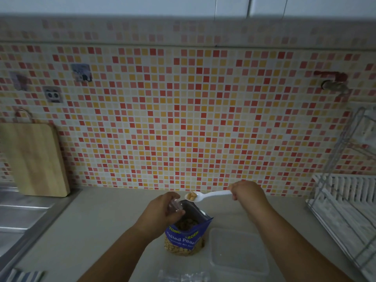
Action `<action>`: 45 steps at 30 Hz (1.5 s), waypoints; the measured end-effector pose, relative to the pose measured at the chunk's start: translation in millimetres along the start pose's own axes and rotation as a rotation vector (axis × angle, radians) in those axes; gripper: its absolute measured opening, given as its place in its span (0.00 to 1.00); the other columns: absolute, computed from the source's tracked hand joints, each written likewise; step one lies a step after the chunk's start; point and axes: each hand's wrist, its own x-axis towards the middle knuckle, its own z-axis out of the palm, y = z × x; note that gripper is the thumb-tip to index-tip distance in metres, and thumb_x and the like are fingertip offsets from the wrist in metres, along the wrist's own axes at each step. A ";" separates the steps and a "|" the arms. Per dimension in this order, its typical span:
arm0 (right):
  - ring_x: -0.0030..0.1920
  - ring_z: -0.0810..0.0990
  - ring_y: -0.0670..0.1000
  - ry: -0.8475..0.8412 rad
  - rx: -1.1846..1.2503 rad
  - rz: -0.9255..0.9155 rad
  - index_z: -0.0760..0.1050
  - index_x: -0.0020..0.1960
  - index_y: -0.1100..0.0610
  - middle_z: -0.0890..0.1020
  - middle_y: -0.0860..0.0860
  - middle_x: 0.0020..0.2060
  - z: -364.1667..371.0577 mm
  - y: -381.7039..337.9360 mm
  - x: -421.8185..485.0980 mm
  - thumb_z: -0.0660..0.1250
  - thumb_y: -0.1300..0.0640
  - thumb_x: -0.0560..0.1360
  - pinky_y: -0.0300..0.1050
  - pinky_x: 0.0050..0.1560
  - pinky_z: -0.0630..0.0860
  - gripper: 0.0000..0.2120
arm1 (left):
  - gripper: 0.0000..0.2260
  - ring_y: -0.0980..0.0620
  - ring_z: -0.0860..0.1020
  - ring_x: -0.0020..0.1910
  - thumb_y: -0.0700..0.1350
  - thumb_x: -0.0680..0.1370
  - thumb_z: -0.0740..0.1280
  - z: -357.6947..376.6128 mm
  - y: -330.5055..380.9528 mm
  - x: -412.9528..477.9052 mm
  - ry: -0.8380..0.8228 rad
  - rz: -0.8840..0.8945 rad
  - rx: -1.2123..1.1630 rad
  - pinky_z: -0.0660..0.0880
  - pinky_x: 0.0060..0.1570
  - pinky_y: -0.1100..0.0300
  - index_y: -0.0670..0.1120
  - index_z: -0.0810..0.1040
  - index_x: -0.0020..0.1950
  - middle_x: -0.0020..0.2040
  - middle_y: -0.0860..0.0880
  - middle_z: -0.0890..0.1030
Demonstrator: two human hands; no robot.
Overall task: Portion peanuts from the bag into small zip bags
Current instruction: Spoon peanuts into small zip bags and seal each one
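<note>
- My right hand grips the handle of a white spoon; its long axis runs left–right, the loaded bowl pointing left.
- My left hand, the nearer one to the spoon's bowl, pinches a small clear zip bag just below and left of the peanuts.
- The peanut bag stands open on the grey bench, directly nearer than both.
- I judge a short leftward tip suffices.
- A lidded tub lies right; spare bags near; tiled wall far.
</note>
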 end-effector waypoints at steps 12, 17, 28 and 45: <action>0.51 0.71 0.51 0.618 0.089 -0.631 0.79 0.52 0.53 0.81 0.51 0.45 -5.1 -48.4 -50.5 0.63 0.55 0.75 0.45 0.50 0.70 0.09 | 0.10 0.53 0.75 0.41 0.51 0.75 0.66 21.1 15.8 9.2 0.076 0.089 -0.077 0.71 0.38 0.62 0.50 0.73 0.53 0.44 0.51 0.77; 0.39 0.66 0.50 1.011 -0.059 -0.784 0.80 0.41 0.55 0.80 0.49 0.32 -17.6 -36.5 -60.2 0.63 0.58 0.70 0.47 0.44 0.69 0.06 | 0.12 0.55 0.78 0.45 0.51 0.76 0.66 12.8 13.0 8.7 0.149 0.004 -0.213 0.74 0.43 0.62 0.49 0.74 0.57 0.47 0.51 0.79; 0.56 0.70 0.52 0.621 0.063 -0.465 0.77 0.57 0.51 0.79 0.49 0.53 89.7 -35.1 -19.4 0.57 0.51 0.78 0.44 0.54 0.66 0.13 | 0.19 0.49 0.75 0.42 0.49 0.78 0.55 -3.2 18.0 -17.6 -0.037 -0.248 -1.394 0.75 0.43 0.55 0.45 0.73 0.65 0.51 0.43 0.74; 0.42 0.82 0.51 0.296 1.236 -0.327 0.79 0.41 0.54 0.84 0.51 0.39 109.9 -46.9 -74.3 0.66 0.52 0.75 0.49 0.46 0.79 0.08 | 0.18 0.42 0.81 0.54 0.53 0.77 0.59 23.4 16.8 -67.6 -0.232 -0.227 -1.132 0.77 0.56 0.45 0.45 0.79 0.59 0.55 0.40 0.82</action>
